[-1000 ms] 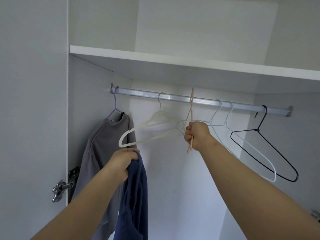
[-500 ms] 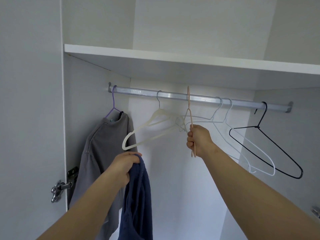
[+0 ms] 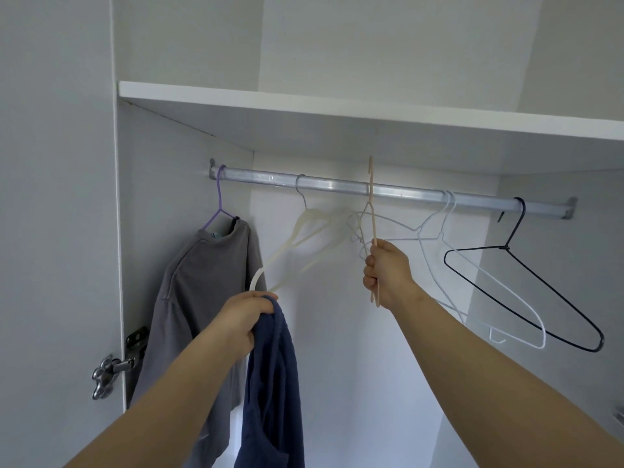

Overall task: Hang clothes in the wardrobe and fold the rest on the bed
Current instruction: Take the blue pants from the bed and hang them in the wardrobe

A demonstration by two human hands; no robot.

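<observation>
Peach hanger (image 3: pixel 371 197) amid white hangers (image 3: pixel 312 215)

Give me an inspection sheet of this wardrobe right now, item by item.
Surface: metal rail under a white shelf.
Job's things: grey garment hangs on a purple hanger at the rail's left end; blue garment unhung; cream hanger, white wire hangers and black hanger bare on the rail.
Clutter: nothing seen.
Hands: left hand grips the blue garment; right hand grips a peach hanger, seen edge-on.
Cables: nothing seen.
Surroundings: door hinge at lower left, white wardrobe walls.
</observation>
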